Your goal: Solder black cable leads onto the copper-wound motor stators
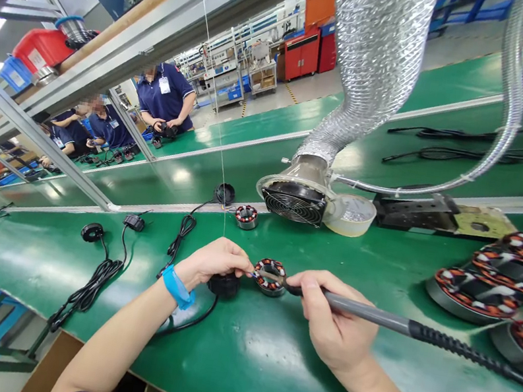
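Observation:
My right hand (338, 319) grips a grey soldering iron (367, 312) like a pen. Its tip points left, over a ring-shaped motor stator (270, 276) with copper windings, which rests on the green bench. Opposite it, my left hand (215, 260), with a blue wrist strap (177, 287), pinches a thin wire close to the iron's tip; a bit of blue shows at the fingertips. Under that hand lies a black round part (224, 285), partly covered, with a black cable running from it. A fine strand (222, 149) hangs from above toward my left hand.
A fume fan (294, 203) on a foil duct (379, 48) hangs beyond my hands, beside a round tub (352, 214). Stacked stators (471, 291) stand at right. Another stator (246, 216) and coiled cables (93, 288) lie on the bench (41, 253). Co-workers (165, 96) are at far left.

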A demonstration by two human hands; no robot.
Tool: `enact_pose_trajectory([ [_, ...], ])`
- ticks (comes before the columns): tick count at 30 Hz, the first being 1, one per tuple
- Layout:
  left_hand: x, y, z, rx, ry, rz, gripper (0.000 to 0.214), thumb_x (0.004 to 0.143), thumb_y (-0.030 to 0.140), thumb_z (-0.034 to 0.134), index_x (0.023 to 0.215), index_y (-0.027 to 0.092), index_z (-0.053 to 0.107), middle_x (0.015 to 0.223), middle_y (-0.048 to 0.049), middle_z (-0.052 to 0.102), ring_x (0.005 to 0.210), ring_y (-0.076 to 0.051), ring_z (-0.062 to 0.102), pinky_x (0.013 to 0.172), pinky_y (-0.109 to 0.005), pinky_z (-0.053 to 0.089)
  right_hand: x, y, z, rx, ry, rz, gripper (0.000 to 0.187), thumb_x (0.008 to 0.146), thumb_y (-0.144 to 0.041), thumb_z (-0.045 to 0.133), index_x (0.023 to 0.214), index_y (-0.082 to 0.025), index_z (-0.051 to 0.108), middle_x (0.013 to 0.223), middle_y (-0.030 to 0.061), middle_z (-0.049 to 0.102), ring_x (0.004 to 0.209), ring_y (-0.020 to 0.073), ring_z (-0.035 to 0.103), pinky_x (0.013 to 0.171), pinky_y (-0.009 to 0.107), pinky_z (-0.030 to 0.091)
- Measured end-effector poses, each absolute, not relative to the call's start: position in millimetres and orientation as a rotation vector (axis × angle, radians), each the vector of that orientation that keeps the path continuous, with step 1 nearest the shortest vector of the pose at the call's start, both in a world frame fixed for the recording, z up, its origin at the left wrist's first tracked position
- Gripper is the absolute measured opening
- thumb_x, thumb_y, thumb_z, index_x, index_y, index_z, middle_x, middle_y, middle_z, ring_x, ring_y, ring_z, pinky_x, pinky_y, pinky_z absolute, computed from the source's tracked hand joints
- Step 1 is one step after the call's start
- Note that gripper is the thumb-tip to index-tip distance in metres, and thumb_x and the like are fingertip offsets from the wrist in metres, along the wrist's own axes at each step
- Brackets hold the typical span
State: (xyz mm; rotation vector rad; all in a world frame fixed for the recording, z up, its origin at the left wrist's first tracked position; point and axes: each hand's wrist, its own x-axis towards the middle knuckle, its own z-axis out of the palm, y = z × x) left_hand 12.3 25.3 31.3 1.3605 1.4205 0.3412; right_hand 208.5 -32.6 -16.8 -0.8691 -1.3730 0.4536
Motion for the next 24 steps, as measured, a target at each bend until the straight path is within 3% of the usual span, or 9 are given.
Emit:
enact_pose_trajectory([
  [8, 14.3, 24.9, 34.8, 1.315, 1.405, 0.324, 0.020, 0.059, 0.033, 0.067, 0.060, 0.013, 0.067, 0.053, 0.0022, 0.052, 0.044, -0.004, 0.026, 0.045, -0.025, 0.011, 208.1, -32.5, -15.5, -0.890, -1.389, 0.501, 0.026, 0.094, -0.027, 0.052, 0.073, -0.022, 0.068, 0.043, -0.0045, 0.050, 0.039, 0.0148, 0.053, 0.051, 0.028, 0.049],
  [18, 12.8, 25.1, 33.8, 1.301, 1.403, 0.333, 0.021, 0.059, 0.034, 0.067, 0.062, 0.013, 0.067, 0.053, 0.0020, 0.053, 0.044, -0.004, 0.026, 0.045, -0.024, 0.012, 204.5, -30.1, -23.4, -0.866, -1.315, 0.597, 0.025, 0.095, -0.028, 0.053, 0.075, -0.021, 0.068, 0.041, -0.0045, 0.045, 0.054, 0.0190, 0.063, 0.059, 0.029, 0.052],
  [24, 11.9, 24.9, 34.0, 1.317, 1.382, 0.341, 0.023, 0.060, 0.035, 0.067, 0.063, 0.013, 0.067, 0.053, 0.0027, 0.053, 0.043, -0.004, 0.028, 0.045, -0.024, 0.011, 202.5, -28.0, -20.7, -0.915, -1.237, 0.644, 0.028, 0.094, -0.030, 0.053, 0.072, -0.021, 0.068, 0.042, -0.0027, 0.047, 0.057, 0.0205, 0.064, 0.055, 0.030, 0.050],
])
